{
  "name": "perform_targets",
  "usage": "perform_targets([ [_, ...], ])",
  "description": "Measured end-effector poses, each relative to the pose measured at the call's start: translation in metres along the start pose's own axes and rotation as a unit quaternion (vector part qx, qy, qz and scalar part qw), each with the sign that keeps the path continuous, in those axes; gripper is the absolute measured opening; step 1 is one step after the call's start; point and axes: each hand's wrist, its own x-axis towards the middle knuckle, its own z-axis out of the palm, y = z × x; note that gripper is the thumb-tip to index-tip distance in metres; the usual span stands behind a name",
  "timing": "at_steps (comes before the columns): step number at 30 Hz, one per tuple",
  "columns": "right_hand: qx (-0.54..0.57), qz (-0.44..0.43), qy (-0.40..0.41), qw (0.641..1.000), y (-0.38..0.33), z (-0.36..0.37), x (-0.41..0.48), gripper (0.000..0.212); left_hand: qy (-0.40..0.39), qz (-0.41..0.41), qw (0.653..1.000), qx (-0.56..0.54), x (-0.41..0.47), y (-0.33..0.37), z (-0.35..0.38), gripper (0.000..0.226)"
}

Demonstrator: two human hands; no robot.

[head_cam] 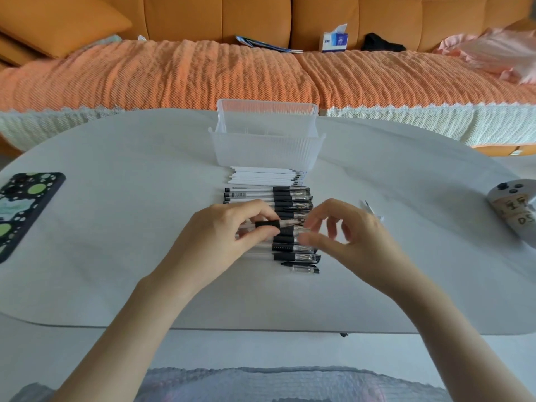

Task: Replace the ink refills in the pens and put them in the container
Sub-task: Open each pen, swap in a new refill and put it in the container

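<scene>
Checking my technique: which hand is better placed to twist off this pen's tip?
The right hand. Its fingers sit at the clear tip end of the black-grip transparent pen, while the left hand already pinches the black rubber section, steadying the barrel above the row of pens.

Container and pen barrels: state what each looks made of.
Container: looks like frosted translucent plastic; its walls are ribbed and the table shows faintly through.
Pen barrels: apparently clear hard plastic, glossy; a label and the inside show through. The black grip sections look matte, possibly rubber, though that is uncertain.
</scene>
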Motion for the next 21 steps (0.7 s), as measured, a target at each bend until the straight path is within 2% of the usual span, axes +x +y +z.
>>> perform_targets([
  [3, -0.106, -0.061, -0.06, 0.991, 0.014, -0.003, -0.008, 0.018, 0.006, -0.001, 1.0, -0.002, 0.0, -0.003, -0.005, 0.023],
  [5, -0.146, -0.087, -0.078, 0.982, 0.019, 0.003, -0.011, 0.02, 0.0, -0.007, 1.0, -0.002, -0.001, -0.003, -0.006, 0.016],
  [8, -0.176, -0.107, -0.084, 0.975, 0.021, 0.009, -0.014, 0.018, -0.011, -0.015, 1.0, 0.003, -0.002, -0.004, -0.005, 0.009],
  [14, -0.19, -0.139, -0.077, 0.969, 0.017, 0.013, -0.014, 0.005, -0.02, -0.018, 1.0, -0.008, -0.003, -0.004, -0.004, 0.025],
  [16, -0.16, -0.137, -0.072, 0.975, 0.012, 0.01, -0.014, 0.005, -0.019, -0.016, 1.0, -0.007, -0.003, -0.005, -0.005, 0.025],
  [21, 0.015, -0.033, -0.01, 0.999, 0.005, -0.009, -0.012, 0.007, -0.011, -0.019, 0.999, -0.023, -0.002, -0.004, -0.006, 0.022],
])
